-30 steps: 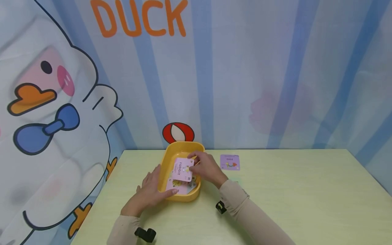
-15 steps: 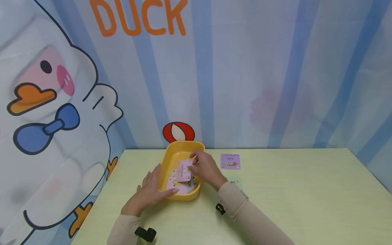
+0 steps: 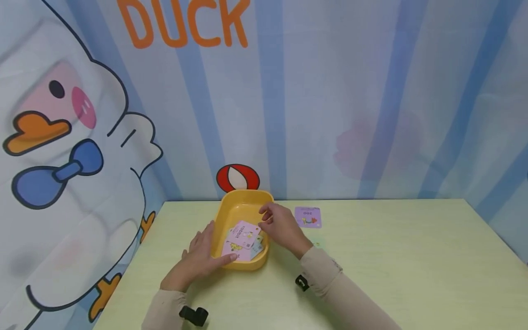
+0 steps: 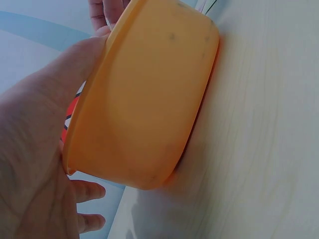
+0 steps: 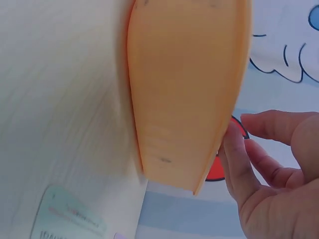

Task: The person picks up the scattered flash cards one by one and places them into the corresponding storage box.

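Observation:
In the head view, a pink card printed "rabbit" (image 3: 242,234) lies on other cards in the yellow tray (image 3: 245,265). Beneath it show a pink card with a yellow picture (image 3: 233,251) and a pale bluish card (image 3: 257,249). My left hand (image 3: 198,261) rests against the tray's left side, fingers extended, thumb across the near rim. At the right rim is my right hand (image 3: 284,228), loosely bent and holding nothing. In the right wrist view, its fingers (image 5: 239,164) are at the tray's rim.
A purple card printed "zoo" (image 3: 307,217) lies on the table to the right of the tray. Nearer, a green card (image 3: 317,242) is partly hidden by the right arm. A cartoon-printed curtain (image 3: 321,114) hangs behind the table.
My right hand has lowered the rabbit card onto the other cards in the tray and let it go, drawing back slightly right. The left hand stays at the tray.

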Motion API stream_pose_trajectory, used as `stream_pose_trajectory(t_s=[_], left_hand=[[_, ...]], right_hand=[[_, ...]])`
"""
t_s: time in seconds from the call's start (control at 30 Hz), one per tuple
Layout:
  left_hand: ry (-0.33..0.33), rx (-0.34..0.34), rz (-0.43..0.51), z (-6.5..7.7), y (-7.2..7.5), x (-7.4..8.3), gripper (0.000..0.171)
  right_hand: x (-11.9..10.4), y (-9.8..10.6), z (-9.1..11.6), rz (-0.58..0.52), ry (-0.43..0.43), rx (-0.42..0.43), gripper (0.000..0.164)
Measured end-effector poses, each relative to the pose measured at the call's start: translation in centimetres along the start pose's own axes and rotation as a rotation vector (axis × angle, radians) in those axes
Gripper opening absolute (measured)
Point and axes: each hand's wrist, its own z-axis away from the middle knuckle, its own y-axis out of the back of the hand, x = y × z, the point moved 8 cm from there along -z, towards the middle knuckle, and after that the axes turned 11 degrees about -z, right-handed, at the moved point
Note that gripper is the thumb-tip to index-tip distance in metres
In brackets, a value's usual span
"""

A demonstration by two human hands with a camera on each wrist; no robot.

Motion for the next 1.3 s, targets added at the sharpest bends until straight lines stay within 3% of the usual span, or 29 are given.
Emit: stream_pose_trajectory(t_s=[0.17,0.27,0.67,0.97,1.3], left_hand=[[-0.003,-0.005,-0.002,-0.1,-0.1,0.0,0.124],[0.002,-0.007,-0.004,-0.1,-0.1,0.0,0.125],[0.009,-0.007,-0.014,0.0,0.1,-0.1,0.126],[0.026,-0.009,-0.005,0.0,-0.2,-0.2,0.128],[0.007,-0.013,0.008,0.3,0.1,0.1,0.125]], right_hand=[[0.9,1.5,0.5,-0.165,-0.029,-0.021,0.026],[1.5,2.3,0.8,-0.204,-0.037,-0.039,0.027],[3.0,5.0,1.8,-0.098,-0.004,-0.046,0.022],[4.9,5.7,2.7,-0.1,0.023,-0.291,0.04],[7.5,7.8,3.5,0.001,-0.009,-0.329,0.058]])
